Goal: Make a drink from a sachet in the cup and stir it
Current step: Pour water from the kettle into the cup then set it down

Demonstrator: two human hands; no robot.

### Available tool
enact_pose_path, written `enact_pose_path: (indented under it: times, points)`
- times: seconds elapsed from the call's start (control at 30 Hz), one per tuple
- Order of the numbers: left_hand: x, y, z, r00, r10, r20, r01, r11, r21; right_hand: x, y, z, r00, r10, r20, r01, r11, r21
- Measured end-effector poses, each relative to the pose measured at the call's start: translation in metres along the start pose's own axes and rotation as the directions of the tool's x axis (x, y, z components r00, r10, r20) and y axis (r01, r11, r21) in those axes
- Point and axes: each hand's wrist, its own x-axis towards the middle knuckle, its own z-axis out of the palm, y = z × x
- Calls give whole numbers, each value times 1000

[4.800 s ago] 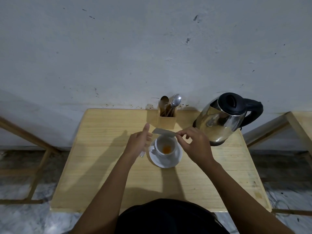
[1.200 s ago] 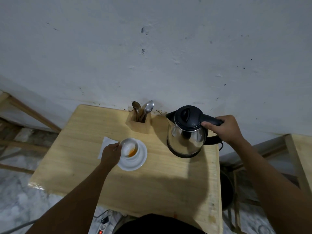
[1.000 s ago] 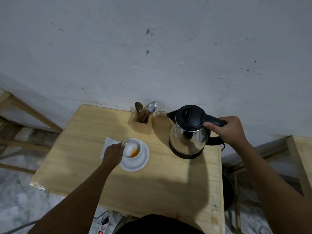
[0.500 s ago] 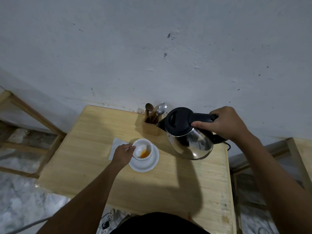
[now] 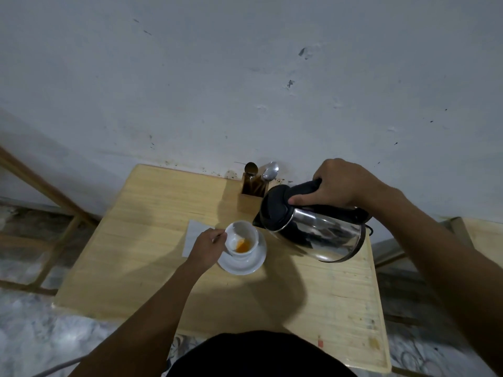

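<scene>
Two hands are occupied at once. The kettle (image 5: pixel 313 229) is gripped by its black handle in the right hand (image 5: pixel 340 186), fingers wrapped round it and the thumb laid forward toward the lid. The cup (image 5: pixel 242 235) is held at its left side by the curled fingers of the left hand (image 5: pixel 206 246) (the handle itself is hidden beneath them). The cup is seated on its saucer (image 5: pixel 246 266) near the middle of the counter (image 5: pixel 152 268), with a patch of orange powder (image 5: pixel 243 244) in its bottom. What is taken for the emptied sachet (image 5: pixel 193 234) is left flat just to its left. Within the last second the kettle has been lifted from the counter, swung across and tipped well forward, so that its spout is now just beside the cup's right rim. No stream of water can be made out, and the powder appears dry. Pouring is therefore judged to be about to begin. Stirring is not yet done, and the spoons (image 5: pixel 269 171) in the wooden holder (image 5: pixel 251 195) by the wall are untouched.
</scene>
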Motion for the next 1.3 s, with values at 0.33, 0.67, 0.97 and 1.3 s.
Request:
enact_pose_path:
  times: [0.33,0.67,0.97,1.3]
  points:
    - [6,-10,-2,998,57,34,-57,998,-10,15,-33,-2,997,3,82,8,991,-134]
    - [8,-13,-1,996,75,44,-74,997,-34,14,-52,2,995,-26,99,48,973,-225]
    - [8,-14,-1,998,45,45,-43,998,-40,14,-55,1,991,-47,128,83,954,-287]
    - [7,-9,-3,996,71,48,-69,997,-27,12,-65,-13,986,-47,157,94,946,-309]
